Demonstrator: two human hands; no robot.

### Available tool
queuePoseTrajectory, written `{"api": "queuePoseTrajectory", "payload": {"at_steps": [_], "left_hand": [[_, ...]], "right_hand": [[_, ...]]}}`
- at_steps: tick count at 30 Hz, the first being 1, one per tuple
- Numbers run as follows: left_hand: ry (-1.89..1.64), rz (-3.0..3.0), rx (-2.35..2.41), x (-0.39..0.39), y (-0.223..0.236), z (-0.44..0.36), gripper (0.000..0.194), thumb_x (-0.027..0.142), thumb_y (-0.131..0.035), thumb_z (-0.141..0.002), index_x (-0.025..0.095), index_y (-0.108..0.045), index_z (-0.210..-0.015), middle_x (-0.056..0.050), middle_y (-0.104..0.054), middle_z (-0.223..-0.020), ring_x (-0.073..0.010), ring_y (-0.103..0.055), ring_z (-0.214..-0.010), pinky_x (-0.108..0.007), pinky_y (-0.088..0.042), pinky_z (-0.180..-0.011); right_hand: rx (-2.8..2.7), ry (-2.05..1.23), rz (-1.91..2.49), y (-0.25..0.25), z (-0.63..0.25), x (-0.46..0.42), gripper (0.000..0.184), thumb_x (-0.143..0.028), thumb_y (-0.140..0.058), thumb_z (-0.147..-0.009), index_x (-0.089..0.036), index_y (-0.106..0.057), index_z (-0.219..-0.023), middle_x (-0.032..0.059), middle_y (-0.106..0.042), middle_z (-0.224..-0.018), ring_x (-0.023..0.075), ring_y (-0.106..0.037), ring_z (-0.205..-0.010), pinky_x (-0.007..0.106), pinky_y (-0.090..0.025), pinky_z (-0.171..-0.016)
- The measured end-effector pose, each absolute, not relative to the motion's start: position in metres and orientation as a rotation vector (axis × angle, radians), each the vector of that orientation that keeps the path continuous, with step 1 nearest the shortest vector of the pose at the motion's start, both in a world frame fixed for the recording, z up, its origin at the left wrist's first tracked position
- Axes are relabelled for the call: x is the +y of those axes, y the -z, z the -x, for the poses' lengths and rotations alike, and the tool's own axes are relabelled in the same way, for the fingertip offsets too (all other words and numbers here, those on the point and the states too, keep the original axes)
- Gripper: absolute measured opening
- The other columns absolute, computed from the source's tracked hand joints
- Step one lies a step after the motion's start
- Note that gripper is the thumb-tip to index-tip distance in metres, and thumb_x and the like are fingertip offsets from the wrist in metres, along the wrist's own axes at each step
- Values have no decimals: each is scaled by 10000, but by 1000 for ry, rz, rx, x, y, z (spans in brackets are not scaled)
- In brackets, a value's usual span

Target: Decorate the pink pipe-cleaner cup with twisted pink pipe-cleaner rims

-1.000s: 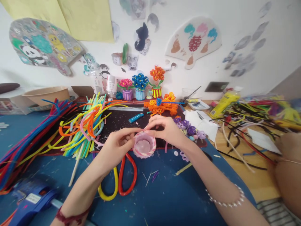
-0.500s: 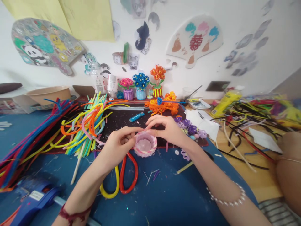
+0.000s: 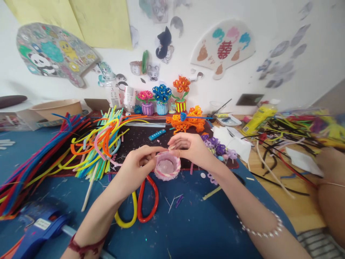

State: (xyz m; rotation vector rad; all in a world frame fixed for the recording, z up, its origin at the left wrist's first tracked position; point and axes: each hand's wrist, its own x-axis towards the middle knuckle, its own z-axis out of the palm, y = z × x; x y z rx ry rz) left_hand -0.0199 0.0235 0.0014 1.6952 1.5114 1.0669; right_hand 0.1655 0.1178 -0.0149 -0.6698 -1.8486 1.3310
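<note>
A small round pink cup [image 3: 166,176] with a twisted pink and white rim is held up over the mat, its hollow facing me. My left hand [image 3: 140,163] pinches its left rim between thumb and fingers. On the far right rim, the thumb and fingers of my right hand [image 3: 190,149] press together; a pale tip shows between them. Scissors with one yellow and one red handle [image 3: 147,216] lie just below the cup, their blades hidden by my left hand. Beyond the hands lies a teal packet [image 3: 157,135].
Bundles of coloured pipe cleaners [image 3: 104,144] spread on the left, near a blue glue gun [image 3: 43,230]. Purple flowers [image 3: 219,147] and orange flowers [image 3: 188,122] lie behind my right hand. Potted flowers [image 3: 161,99] stand by the wall. Another person's arm [image 3: 332,194] rests at right.
The fingers of my right hand have lifted and spread slightly at the rim. My left hand and the cup stay in nearly the same place.
</note>
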Motion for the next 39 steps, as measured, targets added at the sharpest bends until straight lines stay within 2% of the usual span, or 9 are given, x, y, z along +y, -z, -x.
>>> {"api": "queuePoseTrajectory", "payload": {"at_steps": [3,10,15,18,23,28,32,39], "left_hand": [[-1077,-1691,1513,23,0,19,329,256,-538,-809,190,-724,-1072,-46,-661,-850,-149,-576,-728,-251,-468,-637],[-1109,-1718,1512,23,-1,20,295,279,-568,-795,201,-737,-1024,-39,-681,-803,-159,-601,-726,-250,-494,-626],[-1107,-1743,1535,23,1,19,294,313,-561,-822,198,-728,-1034,-27,-665,-768,-142,-573,-664,-235,-458,-580],[-1110,-1776,1617,24,3,15,264,343,-565,-834,188,-728,-973,-5,-606,-682,-125,-520,-596,-229,-413,-537],[-1208,-1912,1742,31,5,4,116,248,-601,-813,178,-693,-818,-1,-588,-696,-116,-517,-614,-224,-395,-568],[-1217,-2053,1705,35,5,1,126,170,-578,-835,177,-702,-851,-13,-597,-740,-128,-541,-677,-230,-387,-597],[-1289,-2129,1637,31,0,1,115,177,-567,-868,161,-678,-846,-18,-585,-766,-132,-540,-723,-238,-399,-639],[-1368,-2079,1506,18,-11,2,119,195,-553,-889,177,-661,-842,7,-561,-731,-104,-499,-635,-222,-385,-581]], "right_hand": [[-1834,-1333,682,15,-166,117,339,-379,-831,-658,-175,-702,-897,53,-720,-815,177,-690,-740,337,-571,-743],[-1837,-1316,643,15,-165,115,310,-452,-823,-647,-170,-719,-722,57,-704,-791,187,-679,-724,348,-573,-710],[-1867,-1284,602,17,-166,116,261,-425,-808,-683,-181,-735,-736,58,-695,-818,180,-662,-731,346,-567,-712],[-1876,-1249,590,17,-166,115,244,-417,-796,-702,-183,-740,-739,60,-695,-816,179,-659,-733,339,-560,-702],[-1923,-1080,546,15,-164,112,218,-410,-775,-739,-196,-740,-726,67,-705,-806,198,-667,-755,348,-540,-696],[-1971,-873,555,11,-164,108,186,-393,-763,-766,-212,-743,-727,63,-723,-783,206,-673,-754,355,-533,-718],[-1940,-778,505,5,-164,102,143,-350,-753,-786,-213,-742,-749,55,-720,-784,197,-667,-766,340,-535,-733],[-1763,-1022,430,3,-161,88,109,-240,-781,-757,-209,-740,-853,28,-703,-805,144,-652,-704,272,-555,-658]]}}
